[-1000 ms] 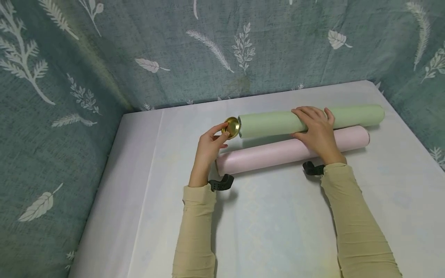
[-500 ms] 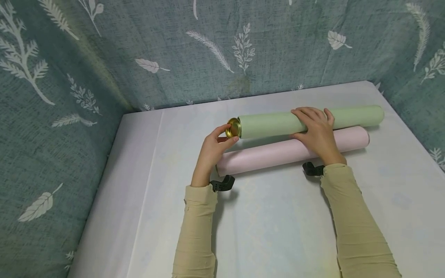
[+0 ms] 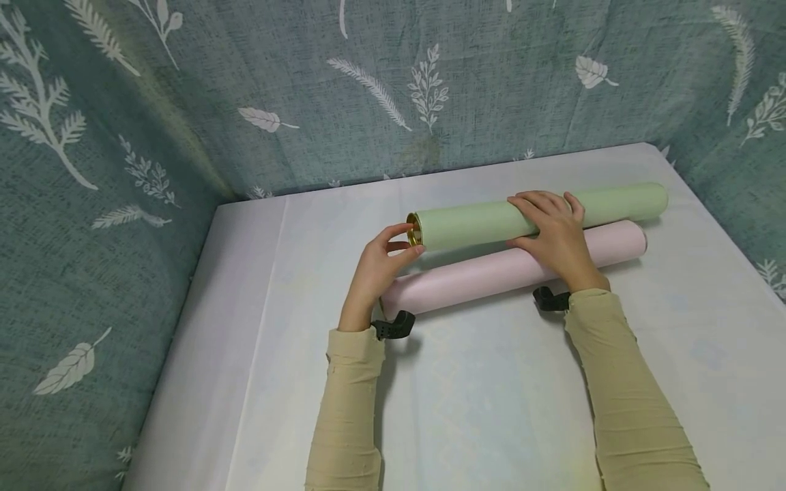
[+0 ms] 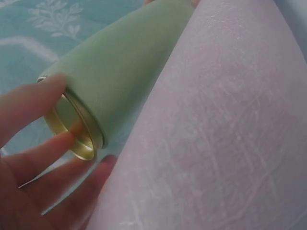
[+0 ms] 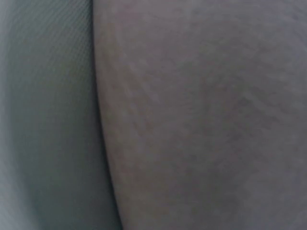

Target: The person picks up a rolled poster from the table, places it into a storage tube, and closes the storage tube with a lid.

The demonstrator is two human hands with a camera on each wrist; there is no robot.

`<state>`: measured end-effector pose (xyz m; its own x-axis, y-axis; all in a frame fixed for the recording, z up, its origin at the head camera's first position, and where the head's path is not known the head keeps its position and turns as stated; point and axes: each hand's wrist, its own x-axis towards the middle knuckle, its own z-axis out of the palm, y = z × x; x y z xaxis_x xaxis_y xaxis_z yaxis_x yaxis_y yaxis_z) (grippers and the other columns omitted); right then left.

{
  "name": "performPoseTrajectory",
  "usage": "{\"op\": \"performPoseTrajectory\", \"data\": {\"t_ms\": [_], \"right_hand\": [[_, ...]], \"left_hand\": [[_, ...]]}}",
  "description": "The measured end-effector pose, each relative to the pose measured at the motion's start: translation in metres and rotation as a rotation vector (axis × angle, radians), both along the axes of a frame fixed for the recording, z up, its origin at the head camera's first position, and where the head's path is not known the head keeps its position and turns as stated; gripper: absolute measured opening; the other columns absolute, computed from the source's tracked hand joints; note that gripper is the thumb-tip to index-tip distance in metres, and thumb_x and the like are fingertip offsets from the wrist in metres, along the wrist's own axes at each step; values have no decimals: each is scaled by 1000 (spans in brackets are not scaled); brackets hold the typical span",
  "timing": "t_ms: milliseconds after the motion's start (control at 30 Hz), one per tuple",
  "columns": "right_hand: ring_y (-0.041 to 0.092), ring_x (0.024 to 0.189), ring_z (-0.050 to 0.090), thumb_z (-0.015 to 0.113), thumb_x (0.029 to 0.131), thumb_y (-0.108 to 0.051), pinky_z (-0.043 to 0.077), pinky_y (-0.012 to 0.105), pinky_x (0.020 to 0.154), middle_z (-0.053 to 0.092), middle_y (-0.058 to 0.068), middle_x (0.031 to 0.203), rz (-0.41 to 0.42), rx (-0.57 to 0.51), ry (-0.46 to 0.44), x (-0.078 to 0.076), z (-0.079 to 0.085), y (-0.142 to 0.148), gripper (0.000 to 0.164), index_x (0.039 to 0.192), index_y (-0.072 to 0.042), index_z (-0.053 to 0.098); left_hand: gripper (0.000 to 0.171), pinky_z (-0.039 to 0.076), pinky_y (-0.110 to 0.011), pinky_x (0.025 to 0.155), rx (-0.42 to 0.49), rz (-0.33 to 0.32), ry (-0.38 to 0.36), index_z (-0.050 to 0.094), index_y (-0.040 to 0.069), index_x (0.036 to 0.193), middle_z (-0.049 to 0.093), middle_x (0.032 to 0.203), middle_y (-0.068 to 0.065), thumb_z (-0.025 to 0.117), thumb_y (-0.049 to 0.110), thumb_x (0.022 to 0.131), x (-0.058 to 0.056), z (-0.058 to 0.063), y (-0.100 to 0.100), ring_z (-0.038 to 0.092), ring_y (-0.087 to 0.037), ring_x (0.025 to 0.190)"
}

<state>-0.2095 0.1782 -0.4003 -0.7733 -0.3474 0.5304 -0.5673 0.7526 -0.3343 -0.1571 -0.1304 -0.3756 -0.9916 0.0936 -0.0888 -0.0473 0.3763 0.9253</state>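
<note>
Two long wrapped tubes lie side by side on the table, a pale green tube (image 3: 463, 226) behind a pale pink tube (image 3: 469, 276). At the green tube's left end sits a shiny gold end cap (image 4: 57, 123), with its rim standing out of the tube mouth. My left hand (image 3: 376, 271) pinches this cap, the thumb over its edge and a fingertip inside its hollow. Further right, my right hand (image 3: 555, 235) grips the green tube around its middle, fingers over the top and thumb on the near side. The right wrist view is blurred and filled by a close surface.
A white-covered table (image 3: 491, 389) carries both tubes. Grey-green leaf-patterned cloth (image 3: 344, 88) hangs along the back and the sides. The pink tube lies just in front of the green one, below both hands.
The gold cap, tilted and apart from the green tube at first, has moved right and now sits in its end. The green tube has shifted slightly left.
</note>
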Motion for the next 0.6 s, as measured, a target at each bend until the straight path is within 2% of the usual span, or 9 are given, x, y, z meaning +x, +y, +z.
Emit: {"op": "performPoseTrajectory", "data": {"t_ms": [67,167,267,467,600], "right_hand": [[22,122,34,81,61,-28,6,49,103,48,-3,127,-2,-1,0,1,-1,0,72,126,-24,51],[22,121,34,81,61,-28,6,48,103,48,-2,127,-2,1,4,1,-1,1,72,126,-23,51],[23,121,34,81,61,-29,7,49,103,48,-2,127,2,4,10,2,-1,0,72,126,-23,51],[23,121,35,81,61,-29,8,49,102,48,-1,126,5,6,19,2,0,0,71,126,-23,52],[23,121,35,81,60,-28,8,49,102,49,-1,126,12,3,22,1,1,-1,71,125,-23,52]], "left_hand": [[56,47,-33,77,19,-7,8,47,36,123,54,116,6,66,51,73,1,1,1,51,-11,105],[59,46,-34,79,68,-15,12,43,29,128,49,125,3,68,41,76,5,11,4,50,-14,107],[65,46,-34,80,93,-20,17,35,26,134,45,130,-1,68,31,79,10,21,8,50,-17,107],[66,45,-34,84,91,-59,39,29,35,137,41,135,-2,65,28,82,13,26,9,51,-18,110],[63,44,-32,87,112,-90,15,30,40,135,38,137,-1,64,27,83,14,28,7,50,-15,112]]}}
